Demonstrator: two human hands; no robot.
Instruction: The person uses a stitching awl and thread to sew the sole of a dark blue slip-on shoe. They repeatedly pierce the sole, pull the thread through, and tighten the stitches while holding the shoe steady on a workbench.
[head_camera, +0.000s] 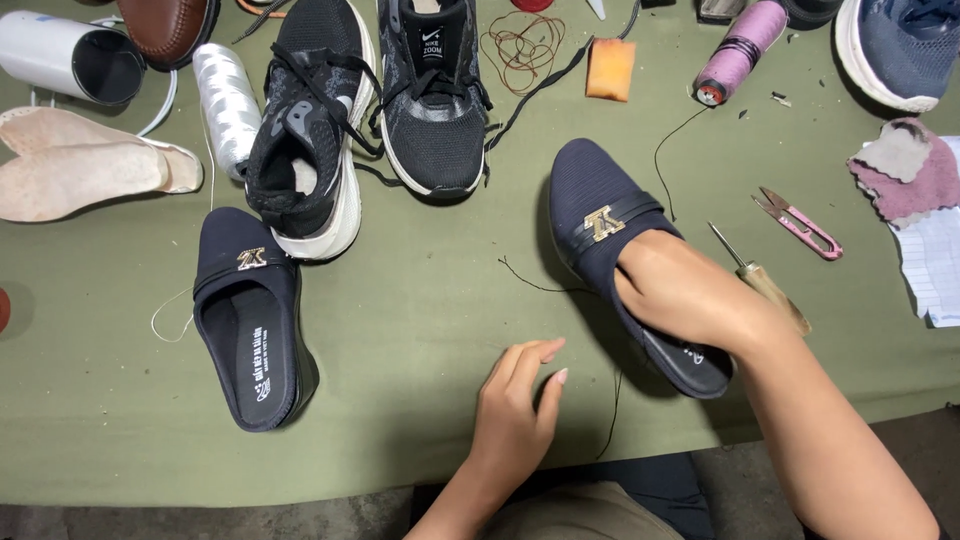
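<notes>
Navy slip-on (600, 215) with a gold buckle is gripped by the right hand (690, 290), fingers pushed inside its opening, so their spread cannot be told. Its long axis runs from the heel beside the wrist up-left to the toe. Left hand (515, 405) rests left of the heel, fingers loosely curled, empty. An awl (765, 282) lies just right of the slip-on.

We see a second navy loafer (250, 320) lying at the left of the green surface (420, 300), just beside two black sneakers (370, 100). Farther left lie pale insoles (85, 165) and a silver spool (228, 105). At the right, pink snips (800, 225) lie near an awl (765, 283), with a mauve spool (738, 52) above.
</notes>
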